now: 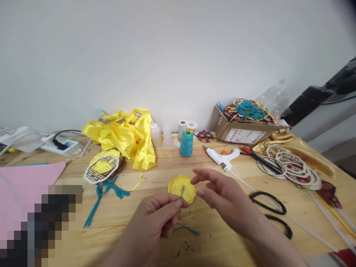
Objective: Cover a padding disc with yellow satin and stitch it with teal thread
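My left hand (158,213) is pinched shut on a short teal strand (182,190), whose tip sticks up past the thumb and forefinger. A round yellow fabric disc (174,184) lies behind it, partly covered by the fingers. To the right, my right hand (225,198) hovers with thumb and fingers apart, nothing between them, its fingertips by the disc's edge. A loose teal thread (186,229) rests on the table below the left hand. Beyond the disc stands a spool of teal thread (186,144).
A white glue gun (222,158) and black-handled scissors (271,203) lie to the right, near wooden cutouts (296,167). Yellow satin (130,137), bottles (156,135) and a cardboard box (240,132) stand along the wall. More teal strands (96,202) lie on the left.
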Demonstrator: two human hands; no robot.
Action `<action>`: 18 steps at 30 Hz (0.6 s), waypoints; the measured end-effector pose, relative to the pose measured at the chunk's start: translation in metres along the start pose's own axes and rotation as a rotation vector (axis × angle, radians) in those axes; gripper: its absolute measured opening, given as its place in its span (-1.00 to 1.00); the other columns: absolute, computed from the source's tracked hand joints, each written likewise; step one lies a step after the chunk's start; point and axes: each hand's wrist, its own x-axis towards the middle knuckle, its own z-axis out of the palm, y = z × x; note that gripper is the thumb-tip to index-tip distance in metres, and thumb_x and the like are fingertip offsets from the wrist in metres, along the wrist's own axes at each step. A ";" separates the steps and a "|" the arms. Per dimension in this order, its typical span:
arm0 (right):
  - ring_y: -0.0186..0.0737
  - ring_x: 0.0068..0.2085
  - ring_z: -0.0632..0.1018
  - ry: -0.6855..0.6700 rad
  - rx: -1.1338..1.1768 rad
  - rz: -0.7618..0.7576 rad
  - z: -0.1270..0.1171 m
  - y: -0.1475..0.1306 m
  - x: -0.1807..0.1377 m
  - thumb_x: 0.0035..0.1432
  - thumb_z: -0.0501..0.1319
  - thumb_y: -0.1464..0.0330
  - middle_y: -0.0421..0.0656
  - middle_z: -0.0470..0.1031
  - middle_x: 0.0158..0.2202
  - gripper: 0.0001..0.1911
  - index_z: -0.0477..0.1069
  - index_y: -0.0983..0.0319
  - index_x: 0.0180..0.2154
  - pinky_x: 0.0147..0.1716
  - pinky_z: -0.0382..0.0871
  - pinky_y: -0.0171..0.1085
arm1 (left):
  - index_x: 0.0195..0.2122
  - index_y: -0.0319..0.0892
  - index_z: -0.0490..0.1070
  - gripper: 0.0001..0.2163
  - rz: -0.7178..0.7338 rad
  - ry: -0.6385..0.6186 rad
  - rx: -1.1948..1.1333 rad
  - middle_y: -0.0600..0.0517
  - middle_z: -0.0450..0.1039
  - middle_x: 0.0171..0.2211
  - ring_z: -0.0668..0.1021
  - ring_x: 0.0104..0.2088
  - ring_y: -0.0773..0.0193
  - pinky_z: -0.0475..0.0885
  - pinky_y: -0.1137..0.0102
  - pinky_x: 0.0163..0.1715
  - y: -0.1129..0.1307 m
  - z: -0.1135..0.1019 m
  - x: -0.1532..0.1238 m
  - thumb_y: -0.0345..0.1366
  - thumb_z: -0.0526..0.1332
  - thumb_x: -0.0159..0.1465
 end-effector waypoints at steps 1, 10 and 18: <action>-0.42 -0.50 0.38 -0.050 0.053 0.033 0.002 0.001 0.005 0.10 0.20 0.31 -0.17 0.51 -0.21 -0.58 0.34 0.20 0.03 -0.55 0.27 -0.39 | -0.53 -0.25 0.52 -0.80 0.013 -0.009 0.042 0.17 0.14 -0.72 0.12 -0.66 0.46 -0.05 0.47 -0.65 0.000 0.001 -0.001 -0.22 0.28 0.10; -0.39 -0.49 0.45 -0.219 0.221 0.083 0.017 -0.001 0.016 0.00 0.26 0.43 -0.24 0.49 -0.58 -0.88 0.49 0.28 -0.55 -0.47 0.28 -0.41 | -0.51 -0.23 0.54 -0.80 0.020 -0.007 0.139 0.21 0.05 -0.72 0.06 -0.65 0.44 -0.08 0.45 -0.64 -0.004 -0.001 -0.003 -0.21 0.24 0.11; -0.38 -0.45 0.47 -0.165 -0.026 -0.043 0.009 -0.008 0.020 0.06 0.20 0.46 -0.26 0.50 -0.53 -0.88 0.45 0.27 -0.50 -0.43 0.30 -0.41 | -0.49 -0.24 0.54 -0.82 -0.108 -0.013 -0.156 0.24 -0.01 -0.71 0.01 -0.65 0.47 -0.06 0.53 -0.69 -0.008 0.000 -0.002 -0.21 0.31 0.07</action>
